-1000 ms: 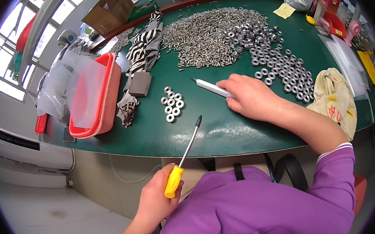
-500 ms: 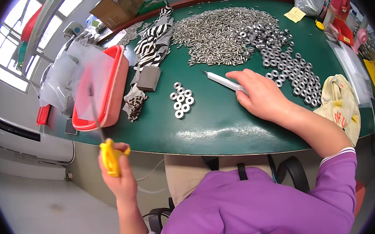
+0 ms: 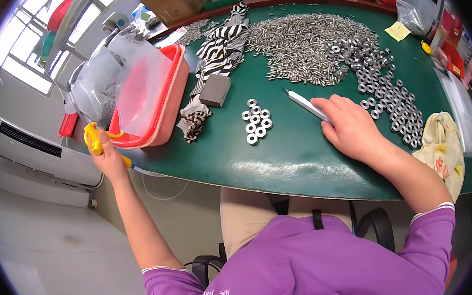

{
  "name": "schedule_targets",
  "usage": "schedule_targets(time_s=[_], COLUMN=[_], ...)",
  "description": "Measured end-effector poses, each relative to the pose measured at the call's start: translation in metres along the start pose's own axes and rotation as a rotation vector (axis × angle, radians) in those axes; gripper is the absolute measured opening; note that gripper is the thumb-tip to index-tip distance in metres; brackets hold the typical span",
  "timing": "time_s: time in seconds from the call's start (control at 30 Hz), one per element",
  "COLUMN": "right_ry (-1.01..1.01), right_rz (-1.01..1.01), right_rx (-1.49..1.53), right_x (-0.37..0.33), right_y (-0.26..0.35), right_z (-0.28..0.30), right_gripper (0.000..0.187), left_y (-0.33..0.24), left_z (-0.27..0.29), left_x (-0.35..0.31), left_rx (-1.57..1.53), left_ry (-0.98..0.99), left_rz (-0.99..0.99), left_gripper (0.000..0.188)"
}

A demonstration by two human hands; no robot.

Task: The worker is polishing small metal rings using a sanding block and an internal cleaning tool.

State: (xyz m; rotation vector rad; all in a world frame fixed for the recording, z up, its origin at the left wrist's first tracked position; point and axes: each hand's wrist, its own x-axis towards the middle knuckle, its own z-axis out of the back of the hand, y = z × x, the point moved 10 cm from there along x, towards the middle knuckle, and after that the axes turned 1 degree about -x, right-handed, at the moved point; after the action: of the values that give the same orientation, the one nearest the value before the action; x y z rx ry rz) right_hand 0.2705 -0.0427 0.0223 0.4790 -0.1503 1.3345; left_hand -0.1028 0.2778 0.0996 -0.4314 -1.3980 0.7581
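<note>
Slantwise, a white tool [image 3: 306, 105] juts forward from the gripping right hand [image 3: 352, 125], while the left hand [image 3: 110, 160] clasps a yellow tool [image 3: 94, 141].

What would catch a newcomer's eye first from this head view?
Probably the big heap of small metal rods at the far middle of the green table, with silvery rings spreading from its right side. Next, the red basket at the table's left, with something yellow in the left hand beside it; the right hand holds a slim white tool.
</note>
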Motion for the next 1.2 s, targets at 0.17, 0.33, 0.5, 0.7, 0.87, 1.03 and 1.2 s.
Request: schedule_targets(time_s=[0.17, 0.33, 0.5, 0.7, 0.87, 1.03, 1.2], right_ry=[0.029, -0.007, -0.066, -0.165, -0.187, -0.247, -0.3], right_rz=[-0.005, -0.097, -0.215, -0.212, -0.243, -0.231, -0.261], right_rx=[0.035, 0.182, 0.449, 0.572, 0.623, 0.712, 0.776], right_x=[0.002, 0.001, 0.006, 0.006, 0.006, 0.004, 0.002], right_y=[0.0, -0.014, -0.024, -0.028, -0.039, -0.049, -0.061], right_z=[0.0, 0.007, 0.012, 0.023, 0.021, 0.022, 0.026], right_gripper=[0.044, 0.044, 0.045, 0.045, 0.046, 0.045, 0.043], left_y=[0.041, -0.053, -0.117, -0.043, -0.041, -0.141, -0.24], left_z=[-0.01, -0.005, -0.109, -0.175, -0.155, -0.137, -0.168], left_x=[-0.011, -0.057, -0.134, -0.118, -0.081, -0.092, -0.184], left_rx=[0.226, 0.512, 0.271, 0.4, 0.346, -0.049, -0.084], left_ry=[0.183, -0.079, 0.609, 0.746, 0.56, 0.259, 0.638], left_rz=[0.147, -0.267, -0.449, -0.274, 0.016, -0.039, -0.615], left_gripper=[0.052, 0.048, 0.031, 0.026, 0.016, 0.014, 0.025])
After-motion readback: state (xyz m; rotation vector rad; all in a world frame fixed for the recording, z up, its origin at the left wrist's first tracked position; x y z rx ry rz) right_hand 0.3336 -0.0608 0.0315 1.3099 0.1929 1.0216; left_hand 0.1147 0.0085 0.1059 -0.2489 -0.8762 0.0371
